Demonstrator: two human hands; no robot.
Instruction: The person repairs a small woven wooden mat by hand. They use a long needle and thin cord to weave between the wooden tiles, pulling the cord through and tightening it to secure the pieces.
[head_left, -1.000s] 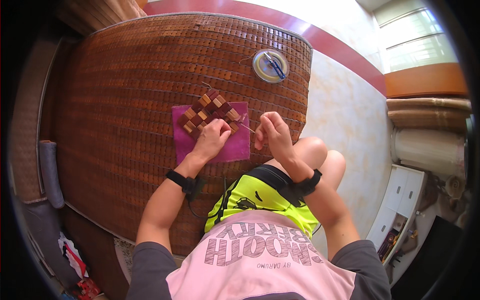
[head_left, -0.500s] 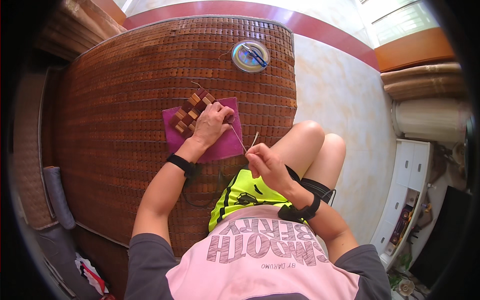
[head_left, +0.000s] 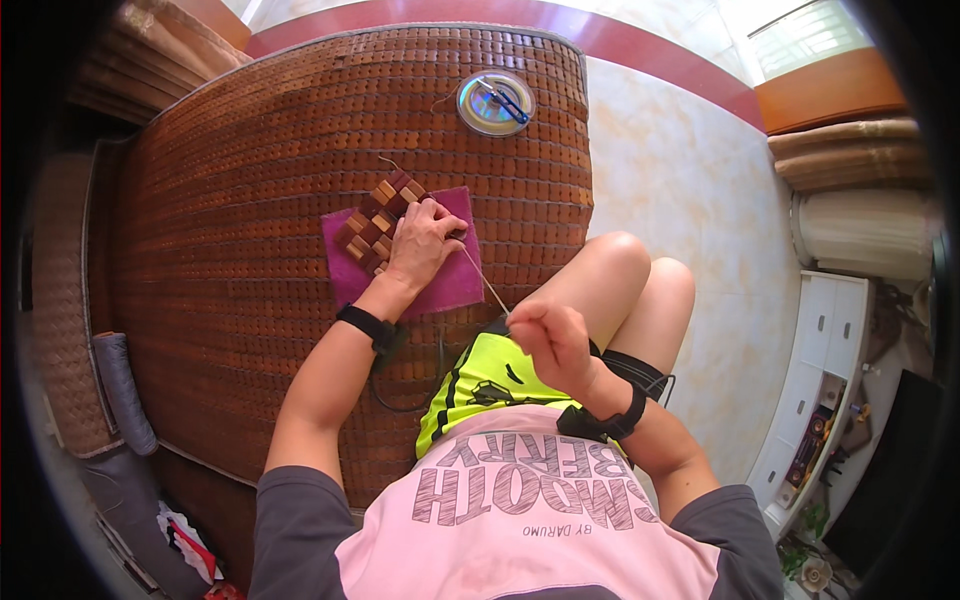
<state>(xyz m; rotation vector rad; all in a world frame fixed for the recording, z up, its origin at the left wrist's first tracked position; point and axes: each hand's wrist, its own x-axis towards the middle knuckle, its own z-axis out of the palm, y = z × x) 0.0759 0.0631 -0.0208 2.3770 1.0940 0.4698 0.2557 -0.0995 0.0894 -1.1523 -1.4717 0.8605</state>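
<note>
A checkered piece of small light and dark wooden blocks (head_left: 368, 232) lies on a magenta cloth (head_left: 445, 291). My left hand (head_left: 422, 243) is closed on its right edge, covering part of it. From beside those fingertips a thin pale cord (head_left: 487, 283) runs taut, down and to the right. Its lower end disappears into my right hand (head_left: 553, 345), which is closed on it above my lap. A short loose cord end (head_left: 389, 162) sticks out past the far corner of the blocks.
Beneath everything spreads a brown tiled mat (head_left: 250, 250). Toward its far right sits a round shiny disc-like spool (head_left: 497, 126) with blue-handled snips (head_left: 511, 106) on top. My bare knees (head_left: 625, 262) are to the right. A white cabinet (head_left: 828, 325) stands at the far right.
My right hand has drawn back toward me and slightly right, and the cord now stretches longer between the hands. My left hand stays at the blocks.
</note>
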